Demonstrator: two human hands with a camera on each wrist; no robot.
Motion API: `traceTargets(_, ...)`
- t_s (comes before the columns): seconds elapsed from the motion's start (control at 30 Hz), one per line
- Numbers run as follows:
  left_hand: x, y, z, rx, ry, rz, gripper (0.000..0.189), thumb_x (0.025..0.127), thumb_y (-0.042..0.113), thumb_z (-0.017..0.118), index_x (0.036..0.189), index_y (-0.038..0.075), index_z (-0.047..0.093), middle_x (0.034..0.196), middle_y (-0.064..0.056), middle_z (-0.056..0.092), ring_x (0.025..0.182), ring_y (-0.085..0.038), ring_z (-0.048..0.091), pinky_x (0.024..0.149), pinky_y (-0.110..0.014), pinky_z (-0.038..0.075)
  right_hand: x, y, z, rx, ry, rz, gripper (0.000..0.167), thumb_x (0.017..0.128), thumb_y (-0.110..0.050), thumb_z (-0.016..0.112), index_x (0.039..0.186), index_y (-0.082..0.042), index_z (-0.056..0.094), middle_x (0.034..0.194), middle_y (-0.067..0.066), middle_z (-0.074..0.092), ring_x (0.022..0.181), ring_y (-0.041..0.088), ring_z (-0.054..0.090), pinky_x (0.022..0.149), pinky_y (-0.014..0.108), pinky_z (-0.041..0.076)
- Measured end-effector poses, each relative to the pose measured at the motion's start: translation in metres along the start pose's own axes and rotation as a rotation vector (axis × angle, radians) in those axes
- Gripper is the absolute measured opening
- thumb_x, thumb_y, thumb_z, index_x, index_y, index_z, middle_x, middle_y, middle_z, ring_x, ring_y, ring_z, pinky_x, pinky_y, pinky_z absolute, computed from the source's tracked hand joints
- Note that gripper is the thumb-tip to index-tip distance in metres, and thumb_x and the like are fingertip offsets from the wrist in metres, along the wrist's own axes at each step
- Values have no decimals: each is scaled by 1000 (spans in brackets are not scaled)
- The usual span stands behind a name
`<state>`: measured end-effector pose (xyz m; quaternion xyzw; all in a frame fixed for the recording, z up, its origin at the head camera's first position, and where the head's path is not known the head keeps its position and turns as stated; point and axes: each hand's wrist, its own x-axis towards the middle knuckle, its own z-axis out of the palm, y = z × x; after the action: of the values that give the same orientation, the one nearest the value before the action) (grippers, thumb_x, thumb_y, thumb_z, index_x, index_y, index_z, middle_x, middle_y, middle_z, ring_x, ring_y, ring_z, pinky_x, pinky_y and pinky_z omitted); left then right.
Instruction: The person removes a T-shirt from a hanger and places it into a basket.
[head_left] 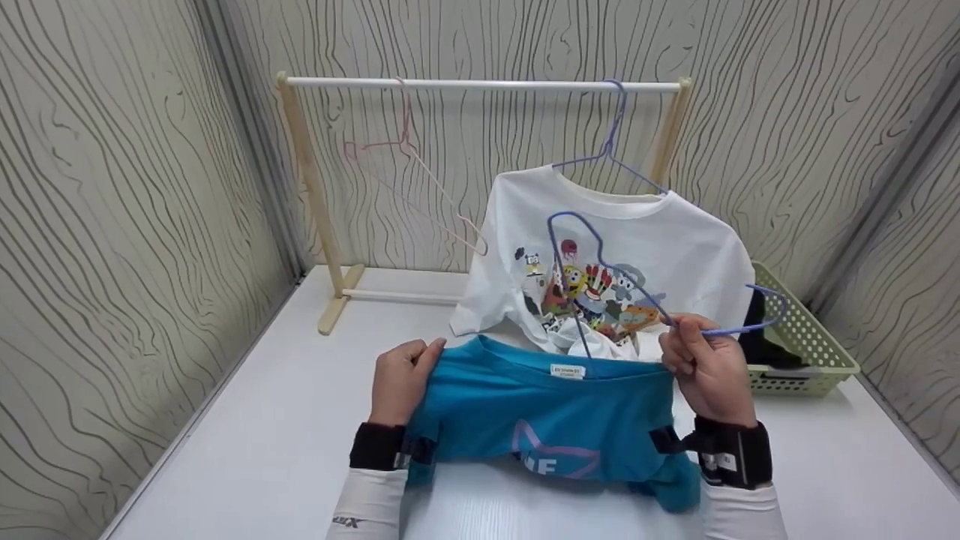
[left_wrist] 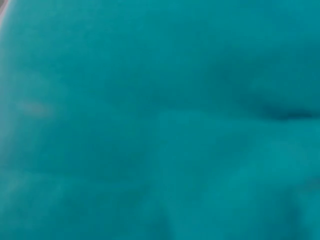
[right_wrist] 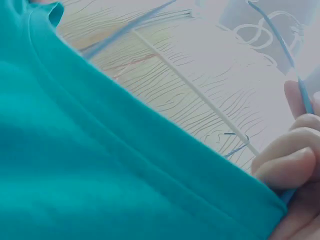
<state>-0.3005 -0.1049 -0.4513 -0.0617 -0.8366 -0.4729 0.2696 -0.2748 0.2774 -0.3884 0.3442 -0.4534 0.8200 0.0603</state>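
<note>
Holds the teal shirt (head_left: 547, 420) spread above the near tabletop (head_left: 247, 442), gripping one shoulder in a closed left hand (head_left: 405, 379). Pinches the neckline's other side in the right hand (head_left: 709, 367), together with the blue hanger (head_left: 645, 293) near its hook. Seems partway through working the hanger into the neck, leaving one end above the opening. Probably calls next for tipping that end down inside, towards the left hand, keeping the cloth taut. Faces, beyond, a green basket (head_left: 806, 382) and a white shirt (head_left: 701, 244), then a rail (head_left: 495, 85).
</note>
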Motion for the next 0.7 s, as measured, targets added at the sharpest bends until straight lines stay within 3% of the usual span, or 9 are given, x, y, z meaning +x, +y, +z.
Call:
traceTargets(0.43, -1, 0, 4, 57, -71, -29, 55, 100, 31, 69, 56, 18, 37, 56, 11, 25, 50, -6, 31, 52, -21, 22, 1, -5, -5, 396, -128, -100, 43, 112, -14, 26, 121, 10, 61, 73, 3, 15, 61, 15, 16, 60, 25, 10)
traceTargets(0.7, -1, -5, 4, 96, -85, -60, 53, 100, 31, 68, 57, 17, 42, 54, 9, 29, 50, -8, 36, 51, -21, 25, -4, -15, -14, 914, -2, -214, 39, 108, -22, 41, 117, 11, 59, 71, 4, 27, 63, 16, 22, 68, 29, 18)
